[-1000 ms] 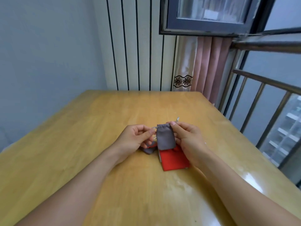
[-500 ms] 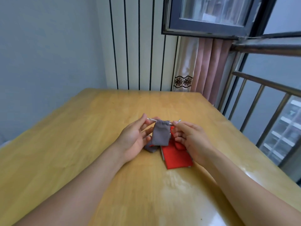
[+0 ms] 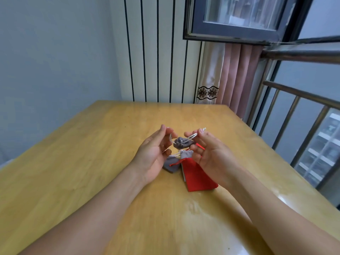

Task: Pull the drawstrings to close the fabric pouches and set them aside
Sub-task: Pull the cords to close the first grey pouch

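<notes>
- So the grey pouch (image 3: 184, 142) hangs bunched between my hands above the tabletop (image 3: 92, 162); a second ago its mouth was flat and open.
- Left hand (image 3: 154, 153) and right hand (image 3: 211, 153) each pinch a drawstring (image 3: 192, 136), pulled apart.
- Looks cinched, so setting aside is next.
- Red pouch (image 3: 197, 176) and more grey ones wait below.

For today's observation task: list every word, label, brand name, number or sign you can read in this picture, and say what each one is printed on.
None: no readable text appears anywhere.
The grey pouch held up by its drawstrings shows no label.
The red pouch on the table is plain.
The curtain has a flower-patterned lace band, not lettering.
The building outside the railing is too blurred to show any signs.
</notes>
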A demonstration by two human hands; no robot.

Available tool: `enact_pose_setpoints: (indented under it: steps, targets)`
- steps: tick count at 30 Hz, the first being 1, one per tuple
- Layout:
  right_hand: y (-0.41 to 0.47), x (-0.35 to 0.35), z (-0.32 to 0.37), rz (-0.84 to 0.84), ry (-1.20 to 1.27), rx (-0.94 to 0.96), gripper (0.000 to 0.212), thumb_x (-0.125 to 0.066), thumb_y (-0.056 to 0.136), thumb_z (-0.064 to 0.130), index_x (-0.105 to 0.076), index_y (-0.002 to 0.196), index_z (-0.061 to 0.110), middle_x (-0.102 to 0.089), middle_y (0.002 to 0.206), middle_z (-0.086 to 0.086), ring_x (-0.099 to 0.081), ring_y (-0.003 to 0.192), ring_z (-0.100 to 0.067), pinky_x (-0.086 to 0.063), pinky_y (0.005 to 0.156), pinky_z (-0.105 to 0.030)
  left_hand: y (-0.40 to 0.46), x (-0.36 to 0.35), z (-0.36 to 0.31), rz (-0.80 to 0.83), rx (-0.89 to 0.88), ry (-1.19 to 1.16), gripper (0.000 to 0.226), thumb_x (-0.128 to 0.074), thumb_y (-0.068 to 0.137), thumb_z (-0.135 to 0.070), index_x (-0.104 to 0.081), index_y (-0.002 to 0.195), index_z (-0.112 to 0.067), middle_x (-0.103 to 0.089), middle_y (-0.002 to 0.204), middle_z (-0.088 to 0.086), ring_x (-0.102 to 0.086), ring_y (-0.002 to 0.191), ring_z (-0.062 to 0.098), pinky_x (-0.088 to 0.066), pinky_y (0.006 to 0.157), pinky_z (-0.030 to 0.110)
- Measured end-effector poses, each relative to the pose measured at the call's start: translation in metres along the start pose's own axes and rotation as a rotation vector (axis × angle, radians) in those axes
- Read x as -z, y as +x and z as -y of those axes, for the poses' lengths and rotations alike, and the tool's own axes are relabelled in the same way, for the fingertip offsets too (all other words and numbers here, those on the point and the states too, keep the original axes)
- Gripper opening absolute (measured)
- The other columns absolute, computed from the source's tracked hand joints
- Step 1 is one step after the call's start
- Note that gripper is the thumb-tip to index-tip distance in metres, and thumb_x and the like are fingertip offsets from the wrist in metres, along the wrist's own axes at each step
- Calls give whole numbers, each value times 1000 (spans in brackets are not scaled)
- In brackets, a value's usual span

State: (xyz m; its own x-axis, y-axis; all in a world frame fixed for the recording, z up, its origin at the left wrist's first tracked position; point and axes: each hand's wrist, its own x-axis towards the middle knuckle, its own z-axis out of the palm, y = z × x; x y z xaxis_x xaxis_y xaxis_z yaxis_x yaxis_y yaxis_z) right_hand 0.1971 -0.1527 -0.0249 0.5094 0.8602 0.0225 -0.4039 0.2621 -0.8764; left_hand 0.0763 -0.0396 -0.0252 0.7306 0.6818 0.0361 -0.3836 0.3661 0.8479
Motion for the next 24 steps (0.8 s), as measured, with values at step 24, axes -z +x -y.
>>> enact_pose_setpoints:
  steps: [24]
  targets:
    - [-6,1,-4,-32,69,-36,25,-69,83,14,-69,105,1,-70,88,-11,-66,65,-10,-57,63,-17,-6,-2,10,93,11,184,17,-67,80,-25,-72,89,-11,-74,84,0,-69,72,11,-56,68,24]
